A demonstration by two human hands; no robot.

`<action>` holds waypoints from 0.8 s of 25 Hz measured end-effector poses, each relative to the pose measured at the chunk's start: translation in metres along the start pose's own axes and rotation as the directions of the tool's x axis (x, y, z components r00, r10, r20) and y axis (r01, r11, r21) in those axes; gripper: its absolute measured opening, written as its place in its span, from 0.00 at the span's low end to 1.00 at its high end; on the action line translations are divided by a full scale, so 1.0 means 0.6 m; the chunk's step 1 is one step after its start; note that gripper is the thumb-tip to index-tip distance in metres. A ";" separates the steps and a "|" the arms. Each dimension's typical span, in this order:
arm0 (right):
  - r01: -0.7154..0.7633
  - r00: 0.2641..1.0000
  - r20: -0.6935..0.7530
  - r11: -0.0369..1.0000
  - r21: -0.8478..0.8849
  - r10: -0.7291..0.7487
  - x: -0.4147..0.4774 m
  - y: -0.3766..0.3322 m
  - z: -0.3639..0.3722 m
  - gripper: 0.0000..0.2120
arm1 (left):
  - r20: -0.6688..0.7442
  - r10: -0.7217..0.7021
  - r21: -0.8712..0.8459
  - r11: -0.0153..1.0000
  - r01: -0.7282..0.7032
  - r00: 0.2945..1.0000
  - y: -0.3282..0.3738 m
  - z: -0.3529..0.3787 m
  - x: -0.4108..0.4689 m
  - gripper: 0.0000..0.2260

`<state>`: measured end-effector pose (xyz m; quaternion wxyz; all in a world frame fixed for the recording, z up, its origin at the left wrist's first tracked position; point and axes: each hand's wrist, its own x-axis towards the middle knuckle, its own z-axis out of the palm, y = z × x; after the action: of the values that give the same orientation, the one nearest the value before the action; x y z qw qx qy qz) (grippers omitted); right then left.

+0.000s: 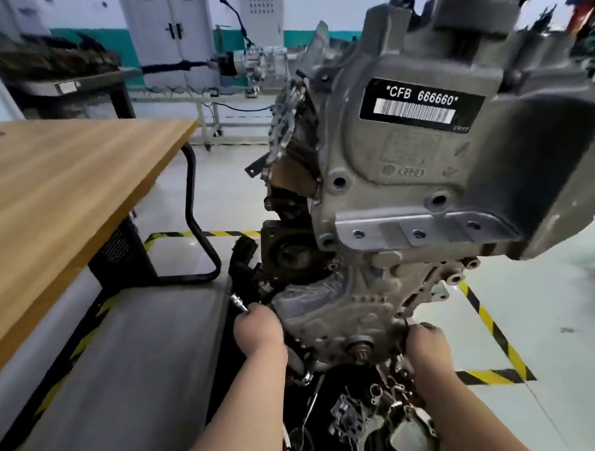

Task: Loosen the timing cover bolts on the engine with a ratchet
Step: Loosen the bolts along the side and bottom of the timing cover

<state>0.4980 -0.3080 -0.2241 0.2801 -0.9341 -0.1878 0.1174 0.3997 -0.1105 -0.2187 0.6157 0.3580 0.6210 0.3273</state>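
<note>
Starting at your left, the wooden table (68, 186) stands well apart from the work. Your left hand (257, 328) is clenched round the ratchet (238, 302), whose chrome end pokes out above your fist, close against the left edge of the timing cover (343, 311) low on the engine (405, 154). The socket and its bolt are hidden under your fist, so you seem to be breaking loose a bolt on that lower left edge. Across the cover, your right hand (426, 339) curls at its right edge; whether it grips the casting or a tool cannot be told. Next, keep the socket square on the bolt and pull steadily anticlockwise, bracing with the right.
</note>
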 end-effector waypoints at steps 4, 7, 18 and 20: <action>0.427 0.904 0.245 0.743 -0.516 -0.349 -0.115 -0.090 0.010 0.10 | 0.127 -0.077 -0.020 0.997 0.080 0.989 -0.009 -0.073 0.042 0.14; 0.777 0.523 0.278 0.317 -0.544 -0.805 -0.127 -0.223 0.070 0.08 | 0.003 0.102 0.059 0.993 -0.102 0.995 0.000 -0.105 0.049 0.16; 0.739 0.492 0.569 -0.030 -0.673 -0.659 -0.024 -0.278 0.118 0.19 | 0.044 -0.066 -0.252 0.965 0.075 0.997 0.041 -0.128 0.032 0.11; 0.760 0.471 0.593 -0.041 -0.649 -0.653 -0.026 -0.278 0.111 0.20 | 0.034 -0.037 -0.213 0.976 0.043 0.999 0.041 -0.127 0.034 0.11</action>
<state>0.4143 -0.1534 -0.1820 -0.2316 -0.6852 -0.6820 -0.1085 0.3247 -0.0777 -0.2065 0.6663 0.2820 0.5801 0.3742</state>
